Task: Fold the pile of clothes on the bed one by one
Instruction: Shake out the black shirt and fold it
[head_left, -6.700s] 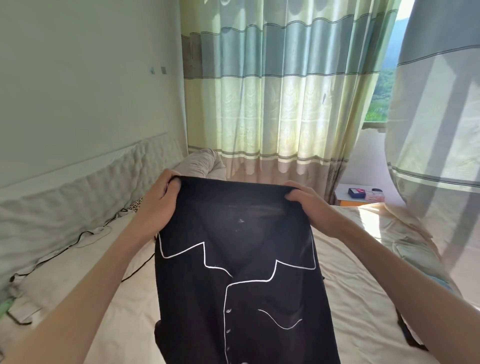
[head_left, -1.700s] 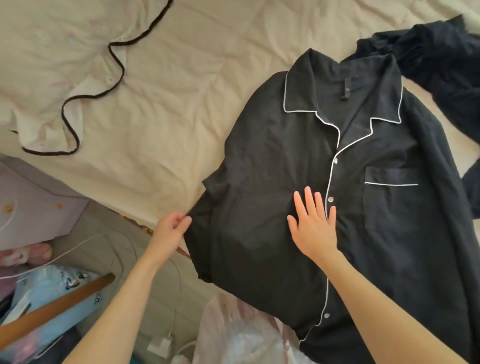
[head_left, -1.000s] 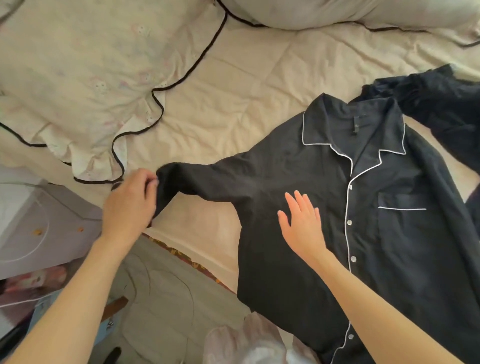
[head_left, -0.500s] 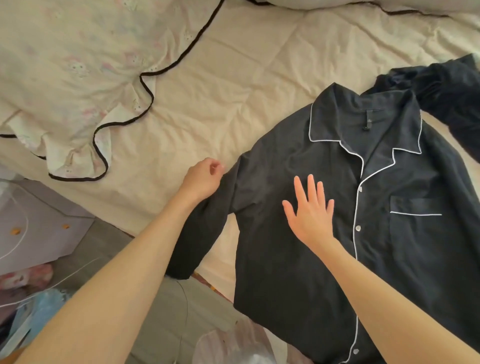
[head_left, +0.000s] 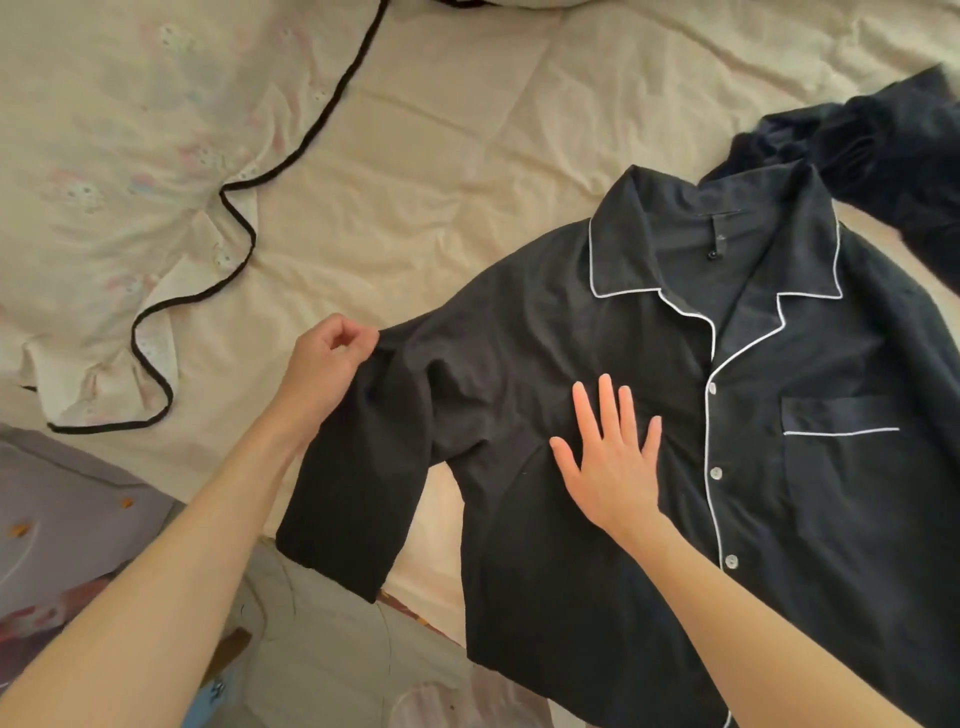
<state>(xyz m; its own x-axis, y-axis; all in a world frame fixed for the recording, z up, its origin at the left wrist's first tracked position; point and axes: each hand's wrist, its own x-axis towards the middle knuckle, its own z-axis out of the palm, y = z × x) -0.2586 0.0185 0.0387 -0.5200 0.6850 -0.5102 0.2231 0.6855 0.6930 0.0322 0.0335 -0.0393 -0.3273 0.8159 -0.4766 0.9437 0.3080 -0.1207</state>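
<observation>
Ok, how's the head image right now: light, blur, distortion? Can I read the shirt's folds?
Head view: soft, even daylight, no glare or hard shadows. The shirt is so dark that its creases barely show; only the white piping and buttons stand out. Sharp at centre, where the right hand lies flat and the left hand pinches the sleeve. Wide-angle stretch swells the forearms at the bottom edge.

bare forearms, no sleeves, 2 hands

The left hand is now pinching the sleeve higher up, near the shoulder, toward the middle of the frame; a second ago it was holding the cuff out at the left. The sleeve is now hanging bent downward.
</observation>
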